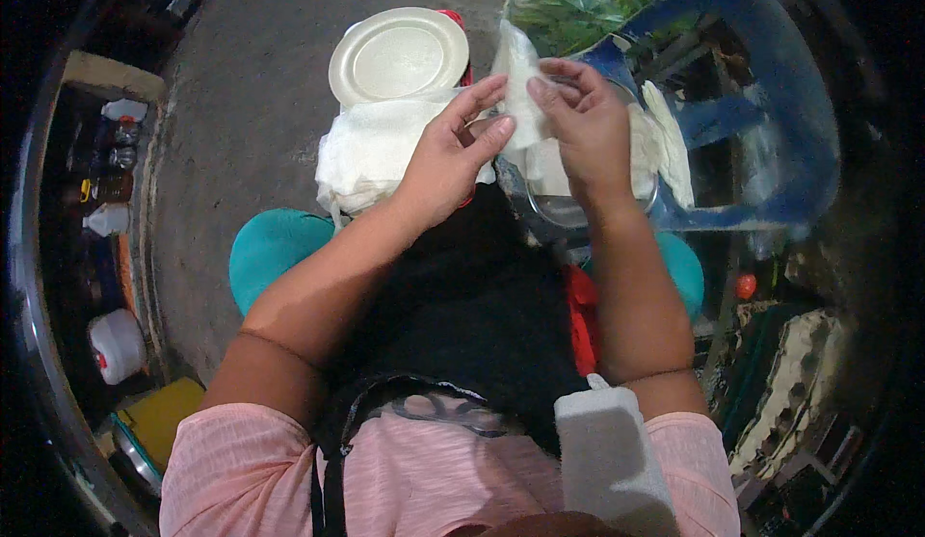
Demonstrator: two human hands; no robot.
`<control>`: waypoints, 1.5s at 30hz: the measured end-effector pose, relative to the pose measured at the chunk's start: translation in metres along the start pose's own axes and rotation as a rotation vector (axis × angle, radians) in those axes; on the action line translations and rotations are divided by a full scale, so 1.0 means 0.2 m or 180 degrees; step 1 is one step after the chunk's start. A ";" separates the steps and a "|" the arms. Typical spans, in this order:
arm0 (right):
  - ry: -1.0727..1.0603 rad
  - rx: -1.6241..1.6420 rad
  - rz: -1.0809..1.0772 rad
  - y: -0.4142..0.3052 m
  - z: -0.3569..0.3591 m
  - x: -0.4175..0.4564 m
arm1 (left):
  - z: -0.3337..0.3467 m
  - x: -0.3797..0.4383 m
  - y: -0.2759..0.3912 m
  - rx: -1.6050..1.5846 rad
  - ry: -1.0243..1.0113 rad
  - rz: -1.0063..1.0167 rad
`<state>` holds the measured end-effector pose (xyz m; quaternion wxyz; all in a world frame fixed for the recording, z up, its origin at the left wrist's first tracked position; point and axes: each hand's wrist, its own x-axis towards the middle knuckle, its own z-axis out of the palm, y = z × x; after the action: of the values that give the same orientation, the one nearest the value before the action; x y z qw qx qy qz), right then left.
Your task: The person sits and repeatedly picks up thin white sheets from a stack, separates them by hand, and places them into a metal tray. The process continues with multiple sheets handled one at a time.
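Note:
A thin, limp white sheet [522, 82], perhaps a dough wrapper, hangs upright between my hands. My right hand [589, 114] pinches its right side between thumb and fingers. My left hand [466, 129] is at its left edge, thumb and fingers apart, the fingertips close to or touching it. Below my right hand is a clear container [538, 208] with pale contents, partly hidden by the wrist. A folded white strip [668, 143] lies to its right. To the left, a white cloth [383, 147] covers something in front of my knees.
A beige plate [399, 56] rests beyond the cloth. The blue plastic chair [788, 38] bears a clear plastic bag of green leaves [578, 6]. Jugs and bottles [118, 345] line a shelf at left. An egg tray [788, 385] stands at right.

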<state>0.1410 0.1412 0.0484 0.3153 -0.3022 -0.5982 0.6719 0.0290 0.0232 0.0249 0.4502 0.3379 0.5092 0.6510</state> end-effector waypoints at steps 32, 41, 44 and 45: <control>-0.0494 -0.1265 -0.1165 0.05 0.07 -0.02 | -0.08 -0.01 -0.05 -0.2702 -0.0192 -0.0404; -0.0510 -0.1480 -0.1474 0.01 0.09 -0.04 | -0.09 -0.02 -0.02 -0.2655 -0.0155 -0.0501; -0.0439 -0.1725 -0.1662 0.02 0.08 -0.03 | -0.09 -0.01 -0.02 -0.2389 -0.0380 -0.0434; -0.0382 -0.1640 -0.1598 0.03 0.08 -0.02 | -0.09 -0.01 -0.02 -0.2279 -0.0279 -0.0448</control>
<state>0.1313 0.1278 0.0443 0.3483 -0.1755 -0.8208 0.4173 0.0154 0.0150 0.0167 0.6050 0.1506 0.2514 0.7403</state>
